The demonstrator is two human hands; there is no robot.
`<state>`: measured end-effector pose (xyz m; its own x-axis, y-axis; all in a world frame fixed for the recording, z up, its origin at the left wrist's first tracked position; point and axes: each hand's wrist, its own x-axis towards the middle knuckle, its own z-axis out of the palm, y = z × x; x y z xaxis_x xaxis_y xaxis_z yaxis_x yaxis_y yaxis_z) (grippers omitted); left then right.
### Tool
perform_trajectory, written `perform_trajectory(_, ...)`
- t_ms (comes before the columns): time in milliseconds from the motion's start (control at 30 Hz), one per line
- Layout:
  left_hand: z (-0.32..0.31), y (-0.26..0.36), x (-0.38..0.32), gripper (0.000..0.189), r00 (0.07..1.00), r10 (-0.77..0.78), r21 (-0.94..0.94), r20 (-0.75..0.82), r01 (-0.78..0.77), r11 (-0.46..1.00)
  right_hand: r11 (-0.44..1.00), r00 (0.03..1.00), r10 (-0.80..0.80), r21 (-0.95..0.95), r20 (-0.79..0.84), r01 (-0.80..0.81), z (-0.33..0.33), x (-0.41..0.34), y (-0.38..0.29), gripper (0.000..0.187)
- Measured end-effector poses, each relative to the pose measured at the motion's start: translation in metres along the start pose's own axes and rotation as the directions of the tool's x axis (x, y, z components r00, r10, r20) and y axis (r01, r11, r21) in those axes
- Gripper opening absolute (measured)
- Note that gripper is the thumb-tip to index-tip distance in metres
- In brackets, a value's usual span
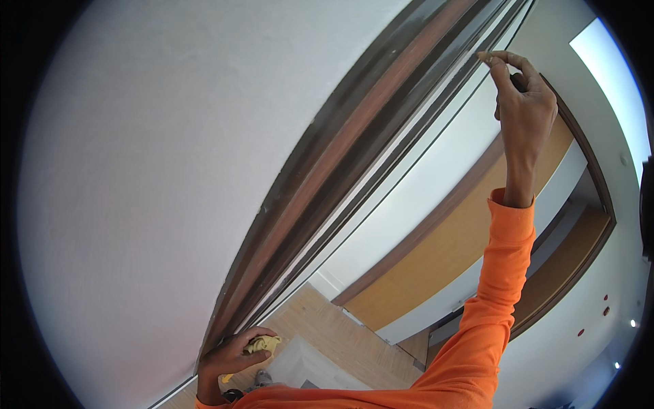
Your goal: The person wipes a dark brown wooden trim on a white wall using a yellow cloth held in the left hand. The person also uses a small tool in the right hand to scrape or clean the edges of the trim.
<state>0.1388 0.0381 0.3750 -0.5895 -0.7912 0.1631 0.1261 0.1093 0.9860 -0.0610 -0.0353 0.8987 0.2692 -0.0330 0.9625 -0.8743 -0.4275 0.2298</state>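
Observation:
Low in the picture, my left hand (230, 355) is closed around a crumpled yellow cloth (263, 345), beside the lower part of a dark brown door frame (327, 174). My right hand (526, 102) is raised high at the upper right on an outstretched arm. Its thumb and index fingertips are pinched together near the metal-edged strip (434, 105) along the frame; whether they touch it, I cannot tell. A small black object (518, 82) shows inside the curled right hand, mostly hidden by the fingers.
A pale wall (153, 179) fills the left. Beyond the frame stand a wood-and-white door panel (439, 255) and a brown-framed opening (567, 286). Below lie a wood floor (301, 312), a grey translucent sheet (311, 363) and a shoe (263, 378). A bright ceiling panel (610, 76) glows at right.

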Motion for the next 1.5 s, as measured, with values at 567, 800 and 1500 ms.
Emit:
perform_trajectory(567,0.001,-0.003,0.000,0.047,0.999,0.029,0.005,-0.043,-0.029,1.000,0.997,0.997,-0.071,-0.029,0.033,0.072,-0.001,-0.004,0.003,0.023)
perform_trajectory(800,0.002,-0.004,0.000,0.047,0.998,0.050,0.002,-0.043,-0.050,0.999,0.997,0.998,-0.059,-0.038,0.012,0.060,-0.001,-0.004,0.007,0.024)
perform_trajectory(1500,0.001,0.001,-0.002,0.046,0.998,0.026,-0.004,-0.052,-0.026,1.000,0.998,0.996,-0.063,-0.001,0.058,0.063,-0.001,-0.010,-0.002,0.022)
